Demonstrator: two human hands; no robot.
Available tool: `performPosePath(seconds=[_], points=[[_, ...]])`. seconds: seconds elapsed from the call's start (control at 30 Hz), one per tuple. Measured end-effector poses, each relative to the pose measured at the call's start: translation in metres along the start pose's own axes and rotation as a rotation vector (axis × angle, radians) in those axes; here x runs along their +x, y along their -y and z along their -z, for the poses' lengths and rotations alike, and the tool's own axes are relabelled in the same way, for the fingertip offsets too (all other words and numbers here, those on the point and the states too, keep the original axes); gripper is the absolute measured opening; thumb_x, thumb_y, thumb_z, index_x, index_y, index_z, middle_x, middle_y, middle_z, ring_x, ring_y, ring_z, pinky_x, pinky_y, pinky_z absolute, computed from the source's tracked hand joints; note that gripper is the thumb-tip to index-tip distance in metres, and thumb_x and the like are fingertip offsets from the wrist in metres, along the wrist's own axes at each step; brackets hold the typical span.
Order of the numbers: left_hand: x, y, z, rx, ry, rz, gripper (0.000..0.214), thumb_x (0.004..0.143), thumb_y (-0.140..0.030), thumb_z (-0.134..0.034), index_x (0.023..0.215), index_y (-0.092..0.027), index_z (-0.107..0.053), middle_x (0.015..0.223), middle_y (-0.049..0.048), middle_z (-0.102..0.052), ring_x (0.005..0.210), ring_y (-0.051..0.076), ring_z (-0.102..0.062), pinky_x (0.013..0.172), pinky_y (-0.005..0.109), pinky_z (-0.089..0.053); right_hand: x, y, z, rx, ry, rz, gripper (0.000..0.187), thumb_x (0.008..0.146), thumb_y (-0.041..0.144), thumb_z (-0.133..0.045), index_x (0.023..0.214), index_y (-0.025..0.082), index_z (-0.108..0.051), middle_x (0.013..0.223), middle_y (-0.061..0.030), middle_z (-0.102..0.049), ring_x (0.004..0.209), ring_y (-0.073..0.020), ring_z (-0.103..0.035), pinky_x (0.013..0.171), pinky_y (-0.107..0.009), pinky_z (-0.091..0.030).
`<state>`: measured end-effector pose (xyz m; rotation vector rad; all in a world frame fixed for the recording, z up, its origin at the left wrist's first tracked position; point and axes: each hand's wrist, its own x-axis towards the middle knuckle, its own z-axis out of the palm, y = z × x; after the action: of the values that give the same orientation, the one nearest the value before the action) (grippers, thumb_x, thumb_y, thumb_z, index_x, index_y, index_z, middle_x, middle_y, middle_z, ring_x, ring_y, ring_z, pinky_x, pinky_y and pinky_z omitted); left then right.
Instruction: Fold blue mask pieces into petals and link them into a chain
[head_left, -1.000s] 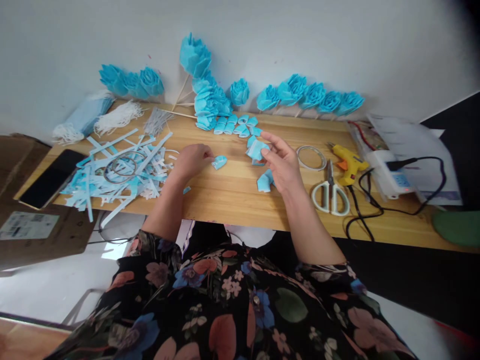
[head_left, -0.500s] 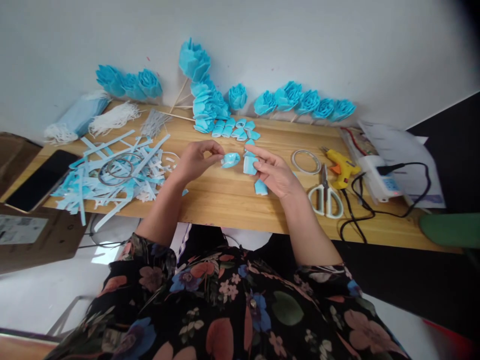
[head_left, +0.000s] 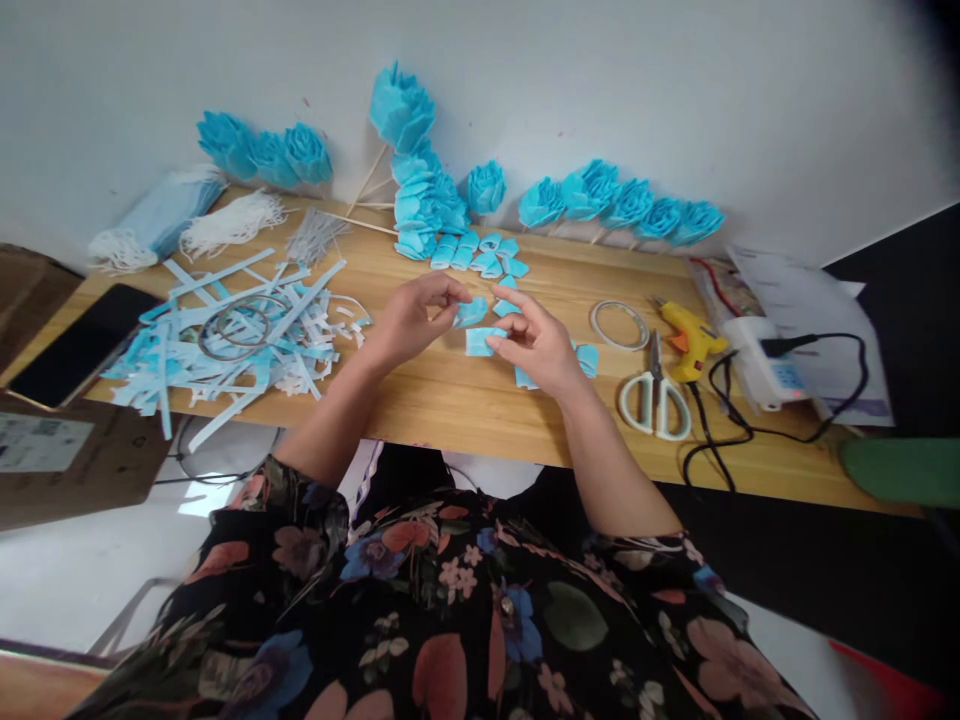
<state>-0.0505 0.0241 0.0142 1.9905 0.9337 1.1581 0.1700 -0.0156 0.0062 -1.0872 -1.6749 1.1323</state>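
Above the wooden table, my left hand [head_left: 413, 320] pinches a small curled blue fabric petal [head_left: 471, 313] between thumb and fingertips. My right hand [head_left: 544, 348] is just to its right, with thumb and finger closed on a flatter blue fabric piece [head_left: 478, 342]. The two pieces are close together, one slightly above the other. More blue pieces [head_left: 586, 360] lie under and beside my right hand, partly covered by it. Behind my hands, several folded blue petals [head_left: 486, 263] are grouped on the tabletop.
Blue fabric flowers [head_left: 589, 190] on sticks lean along the wall. A heap of cut strips [head_left: 240, 340] lies left, near a phone [head_left: 71, 345] and stacked masks [head_left: 161, 220]. To the right are a tape ring [head_left: 596, 322], scissors [head_left: 654, 395], a yellow glue gun [head_left: 690, 340] and a power strip [head_left: 761, 365].
My right hand has moved left with its blue piece, towards the petal in my left hand. My left hand has shifted slightly right. The whole view has tilted a little.
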Motion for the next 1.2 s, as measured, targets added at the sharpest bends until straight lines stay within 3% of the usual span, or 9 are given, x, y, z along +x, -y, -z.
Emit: performPosePath(seconds=[0.2, 0.37, 0.63, 1.2], points=[[-0.002, 0.0, -0.006, -0.087, 0.043, 0.018, 0.016, 0.085, -0.014, -0.059, 0.096, -0.016, -0.071, 0.1, 0.0055, -0.075, 0.093, 0.017, -0.071, 0.089, 0.032, -0.059, -0.002, 0.006, -0.003, -0.137, -0.045, 0.051, 0.062, 0.083, 0.024, -0.068, 0.144, 0.028, -0.057, 0.089, 0.0009, -0.072, 0.076, -0.0149, -0.06, 0.08, -0.035, -0.052], [-0.002, 0.001, -0.01, -0.09, 0.042, 0.058, 0.014, 0.087, -0.017, -0.06, 0.096, -0.016, -0.07, 0.1, 0.0061, -0.076, 0.092, 0.016, -0.071, 0.088, 0.032, -0.059, -0.001, 0.004, -0.002, -0.104, -0.055, 0.055, 0.063, 0.084, 0.027, -0.068, 0.146, 0.028, -0.056, 0.089, 0.0009, -0.072, 0.073, -0.0141, -0.057, 0.076, -0.033, -0.051], [-0.002, 0.007, -0.011, 0.092, -0.015, 0.004, 0.02, 0.085, -0.012, -0.056, 0.098, -0.016, -0.072, 0.102, 0.0078, -0.075, 0.093, 0.018, -0.07, 0.09, 0.035, -0.057, -0.003, 0.008, -0.001, -0.126, -0.043, 0.027, 0.061, 0.084, 0.029, -0.07, 0.144, 0.031, -0.059, 0.091, 0.0003, -0.072, 0.074, -0.0148, -0.058, 0.076, -0.034, -0.052], [-0.004, -0.007, -0.017, 0.028, 0.038, 0.075, 0.021, 0.088, -0.013, -0.056, 0.101, -0.016, -0.073, 0.103, 0.0062, -0.078, 0.095, 0.016, -0.072, 0.09, 0.03, -0.058, 0.0, 0.004, -0.002, -0.163, -0.083, 0.032, 0.058, 0.084, 0.027, -0.069, 0.141, 0.031, -0.062, 0.089, 0.0012, -0.073, 0.07, -0.0139, -0.054, 0.076, -0.034, -0.05]])
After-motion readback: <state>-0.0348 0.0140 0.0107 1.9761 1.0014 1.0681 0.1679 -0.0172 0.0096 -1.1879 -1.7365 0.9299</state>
